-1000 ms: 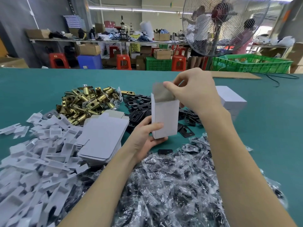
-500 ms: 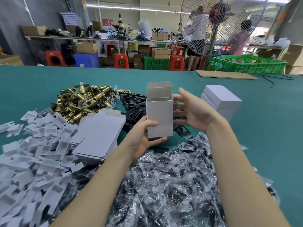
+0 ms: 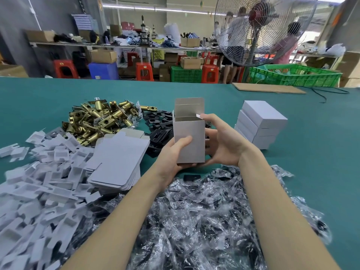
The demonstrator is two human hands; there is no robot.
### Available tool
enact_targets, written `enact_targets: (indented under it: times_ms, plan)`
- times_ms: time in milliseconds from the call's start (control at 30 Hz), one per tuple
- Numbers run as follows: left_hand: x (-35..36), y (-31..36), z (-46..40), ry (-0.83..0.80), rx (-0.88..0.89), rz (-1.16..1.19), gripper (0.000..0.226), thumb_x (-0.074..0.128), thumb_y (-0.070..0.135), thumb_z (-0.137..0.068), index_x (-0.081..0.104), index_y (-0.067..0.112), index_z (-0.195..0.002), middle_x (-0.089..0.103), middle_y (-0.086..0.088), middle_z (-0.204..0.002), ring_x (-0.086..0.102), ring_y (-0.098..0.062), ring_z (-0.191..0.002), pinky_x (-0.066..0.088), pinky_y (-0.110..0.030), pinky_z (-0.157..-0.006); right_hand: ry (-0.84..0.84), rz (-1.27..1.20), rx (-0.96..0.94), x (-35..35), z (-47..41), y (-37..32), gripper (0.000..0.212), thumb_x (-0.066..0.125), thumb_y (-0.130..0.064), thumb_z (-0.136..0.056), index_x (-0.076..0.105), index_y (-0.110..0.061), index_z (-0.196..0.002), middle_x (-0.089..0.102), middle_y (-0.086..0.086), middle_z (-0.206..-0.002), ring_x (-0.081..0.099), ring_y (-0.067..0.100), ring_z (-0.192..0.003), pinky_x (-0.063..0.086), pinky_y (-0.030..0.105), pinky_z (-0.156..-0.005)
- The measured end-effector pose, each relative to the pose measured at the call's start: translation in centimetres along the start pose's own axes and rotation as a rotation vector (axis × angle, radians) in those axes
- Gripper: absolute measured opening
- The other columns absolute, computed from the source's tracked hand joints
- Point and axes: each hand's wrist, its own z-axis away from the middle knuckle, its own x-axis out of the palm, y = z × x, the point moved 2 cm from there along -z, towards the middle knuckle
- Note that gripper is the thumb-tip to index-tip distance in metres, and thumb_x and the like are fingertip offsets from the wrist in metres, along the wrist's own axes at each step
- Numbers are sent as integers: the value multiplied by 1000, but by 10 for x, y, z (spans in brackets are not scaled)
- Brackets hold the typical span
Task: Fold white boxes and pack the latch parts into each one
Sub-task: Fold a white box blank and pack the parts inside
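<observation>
white box (image 3: 189, 140) upright above green surface (image 3: 311, 152), top flap up, mouth open. left hand (image 3: 171, 158) grip clamped on lower front. right hand (image 3: 224, 141) grip cupping box's right side. brass latches (image 3: 97, 119) left of box; finished boxes (image 3: 261, 125) right of it.

An upright white box (image 3: 190, 140) with its top flap standing open is held above the green table (image 3: 311, 152) by both hands. The left hand (image 3: 173, 158) cups its bottom corner, thumb across the front face; the right hand (image 3: 222, 141) grips its right side, one finger at the rim. Left of the box lies a stack of flat box blanks (image 3: 118, 158), and beyond that stack a heap of brass latches (image 3: 97, 119). Black plates (image 3: 159, 125) lie behind the box. Right of it stands a pile of closed white boxes (image 3: 261, 123). Nearer than the box spread clear bagged parts (image 3: 194, 221); white inserts (image 3: 39, 182) lie far left.
</observation>
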Motion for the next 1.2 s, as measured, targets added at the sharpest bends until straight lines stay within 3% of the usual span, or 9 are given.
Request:
enact_targets:
  times_ms: [167,333,400,600,733,900,1033,1100,1200]
  plan:
    - [0,1,2,-36,16,29,59,42,70,-97,62,31,-136,68,-13,-130,65,-31,-121,54,-59,-99,24,7,-6,0,-1,-1,47,56,-60,-81,71,-19,-99,59,12,-101,59,31,-97,50,46,-85]
    - [-4,2,2,-5,-42,29,75,36,85,-86,73,30,-122,73,-12,-121,71,-30,-111,59,-53,-93,30,13,10,-2,-2,0,43,51,-57,-84,70,-20,-96,63,4,-78,57,26,-83,46,38,-73]
    - [-6,1,1,7,-78,34,83,35,88,-82,78,25,-114,74,-15,-116,72,-31,-108,61,-49,-89,34,15,15,-3,-2,1,46,50,-57,-84,71,-20,-101,65,4,-81,59,26,-83,46,37,-71]
    - [-8,-1,-3,92,-97,107,63,48,81,-85,80,31,-106,77,-8,-109,75,-27,-102,62,-51,-83,57,-22,7,-1,-4,3,60,55,-71,-86,73,-18,-109,59,11,-105,56,29,-101,47,45,-86]
    - [-13,-3,-7,171,-102,243,66,55,79,-85,76,22,-111,78,-8,-101,76,-28,-95,62,-51,-77,79,-71,14,0,-10,6,75,29,-75,-98,67,-17,-127,69,12,-121,65,28,-115,52,52,-96]
    - [-16,-5,-9,181,-81,244,65,56,79,-84,76,23,-109,79,-6,-102,77,-25,-93,63,-47,-76,182,142,36,-3,-11,6,61,33,-65,-103,68,-16,-115,71,10,-106,69,26,-98,58,43,-79]
    - [-23,-3,-10,249,-43,339,62,52,77,-88,71,23,-114,79,-3,-98,77,-22,-90,62,-46,-69,406,498,-65,-15,-11,4,25,47,-37,-105,68,-26,-100,70,3,-103,71,16,-76,57,27,-61]
    - [-23,-3,-10,250,-38,348,60,52,76,-89,72,23,-111,79,-3,-95,77,-22,-88,62,-45,-66,447,747,-86,-23,-12,8,15,53,-25,-98,65,-33,-95,69,-4,-95,67,14,-71,55,27,-61]
    - [-22,-3,-9,237,-39,306,61,50,77,-89,73,23,-108,79,-3,-94,77,-21,-88,63,-46,-70,384,979,22,-29,-13,15,17,65,-27,-89,63,-38,-102,62,-10,-98,64,14,-85,51,30,-71]
